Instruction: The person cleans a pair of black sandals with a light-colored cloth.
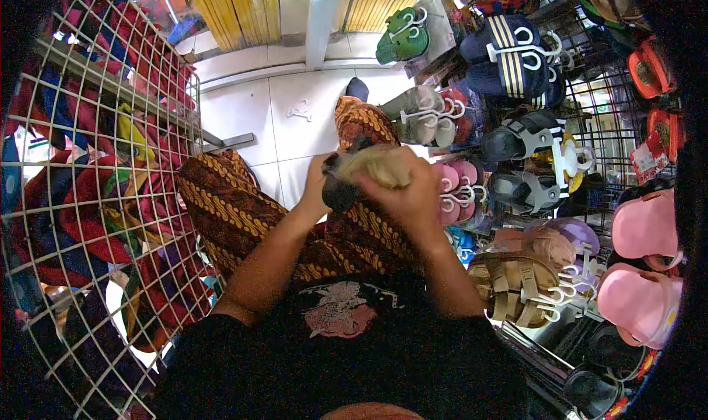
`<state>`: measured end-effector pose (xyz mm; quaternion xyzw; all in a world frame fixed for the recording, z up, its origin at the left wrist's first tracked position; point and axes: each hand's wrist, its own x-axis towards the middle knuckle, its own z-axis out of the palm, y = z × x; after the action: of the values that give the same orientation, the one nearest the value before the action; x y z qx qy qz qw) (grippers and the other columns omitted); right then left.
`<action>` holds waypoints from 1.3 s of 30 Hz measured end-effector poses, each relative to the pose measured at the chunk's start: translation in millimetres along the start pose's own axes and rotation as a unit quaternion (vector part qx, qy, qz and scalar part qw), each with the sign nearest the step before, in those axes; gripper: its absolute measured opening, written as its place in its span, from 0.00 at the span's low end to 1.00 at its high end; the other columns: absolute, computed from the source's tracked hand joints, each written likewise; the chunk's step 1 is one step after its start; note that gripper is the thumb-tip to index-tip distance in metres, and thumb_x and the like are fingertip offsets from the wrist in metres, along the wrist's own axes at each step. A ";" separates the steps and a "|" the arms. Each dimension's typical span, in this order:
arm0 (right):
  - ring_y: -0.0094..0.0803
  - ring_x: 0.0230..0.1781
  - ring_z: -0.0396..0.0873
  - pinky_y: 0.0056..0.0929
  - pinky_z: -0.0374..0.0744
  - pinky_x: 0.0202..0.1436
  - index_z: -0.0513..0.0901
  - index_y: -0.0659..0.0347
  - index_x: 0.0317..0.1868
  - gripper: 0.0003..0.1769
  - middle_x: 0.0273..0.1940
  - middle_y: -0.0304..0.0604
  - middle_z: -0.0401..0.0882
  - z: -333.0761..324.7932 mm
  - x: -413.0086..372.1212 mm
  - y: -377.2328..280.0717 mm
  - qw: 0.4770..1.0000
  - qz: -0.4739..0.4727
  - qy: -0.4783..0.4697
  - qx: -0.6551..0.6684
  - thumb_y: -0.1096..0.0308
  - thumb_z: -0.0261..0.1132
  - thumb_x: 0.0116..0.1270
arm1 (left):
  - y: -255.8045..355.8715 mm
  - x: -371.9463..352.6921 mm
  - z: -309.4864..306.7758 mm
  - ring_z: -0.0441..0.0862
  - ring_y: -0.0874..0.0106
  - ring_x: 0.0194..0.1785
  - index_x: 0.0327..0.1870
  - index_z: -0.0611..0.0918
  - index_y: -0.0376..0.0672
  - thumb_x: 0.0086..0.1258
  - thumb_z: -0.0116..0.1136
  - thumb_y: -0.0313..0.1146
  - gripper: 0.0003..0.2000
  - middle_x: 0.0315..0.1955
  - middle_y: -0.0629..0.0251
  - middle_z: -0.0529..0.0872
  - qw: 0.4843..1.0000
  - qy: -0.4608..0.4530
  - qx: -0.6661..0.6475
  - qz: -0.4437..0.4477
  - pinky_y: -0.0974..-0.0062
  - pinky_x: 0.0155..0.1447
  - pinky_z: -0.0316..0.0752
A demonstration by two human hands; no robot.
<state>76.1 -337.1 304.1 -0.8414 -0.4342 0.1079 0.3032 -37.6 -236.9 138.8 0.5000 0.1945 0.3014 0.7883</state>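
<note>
My left hand [316, 190] is closed around a black shoe or sandal [340, 192], held above my lap; motion blur hides its exact kind. My right hand [414, 193] grips a pale tan, soft-looking cloth [377, 165], which is smeared by movement. The cloth meets the upper side of the black footwear, between the two hands. Beneath them are my legs in brown patterned trousers [228, 191].
On my left stands a wire grid [92, 221] with colourful footwear behind it. To my right hang several pairs on white hooks, among them navy striped slides [509, 58], tan sandals [512, 283] and pink clogs [638, 302]. A white hook [301, 110] lies on the tiled floor [243, 99].
</note>
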 end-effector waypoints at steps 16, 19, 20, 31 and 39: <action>0.39 0.39 0.88 0.35 0.83 0.43 0.85 0.60 0.45 0.28 0.38 0.50 0.88 0.0 16.0 5.4 0.996 0.082 0.043 0.015 0.47 0.78 0.55 | 45.1 9.1 12.5 0.84 0.75 0.42 0.50 0.82 0.32 0.65 0.63 0.23 0.13 0.42 0.63 0.88 0.997 0.033 0.056 0.030 0.75 0.47 0.80; 0.37 0.38 0.88 0.34 0.82 0.43 0.85 0.60 0.47 0.27 0.38 0.49 0.88 -2.1 0.5 -20.2 0.996 0.051 -0.072 -0.021 0.47 0.77 0.56 | 36.4 11.7 4.8 0.83 0.76 0.40 0.44 0.84 0.34 0.61 0.69 0.29 0.13 0.36 0.66 0.87 0.992 0.021 0.110 0.062 0.76 0.44 0.78; 0.37 0.38 0.87 0.34 0.82 0.43 0.85 0.60 0.47 0.27 0.38 0.50 0.88 1.2 2.2 -14.2 0.996 0.076 -0.046 -0.003 0.47 0.77 0.56 | 33.0 10.9 5.2 0.83 0.76 0.39 0.43 0.84 0.34 0.60 0.70 0.30 0.13 0.36 0.67 0.87 0.995 0.016 0.076 0.059 0.76 0.44 0.78; 0.36 0.38 0.86 0.35 0.81 0.44 0.85 0.61 0.46 0.26 0.38 0.48 0.87 19.4 6.7 45.6 0.986 0.158 0.029 0.033 0.49 0.76 0.57 | 22.5 17.0 2.8 0.84 0.77 0.43 0.52 0.82 0.36 0.74 0.56 0.30 0.11 0.44 0.63 0.87 0.997 0.067 0.003 0.038 0.75 0.46 0.80; 0.32 0.36 0.84 0.34 0.81 0.42 0.84 0.65 0.42 0.20 0.35 0.43 0.86 57.6 20.8 89.7 0.984 0.032 -0.010 0.175 0.55 0.74 0.63 | 27.4 27.8 -6.1 0.75 0.78 0.33 0.49 0.81 0.41 0.76 0.52 0.38 0.11 0.31 0.73 0.81 0.964 0.163 -0.208 -0.027 0.78 0.41 0.71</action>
<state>122.6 -336.0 206.0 -0.7876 -0.3841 0.2010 0.4379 -28.4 -205.5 160.9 0.2639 0.2669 0.3913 0.8402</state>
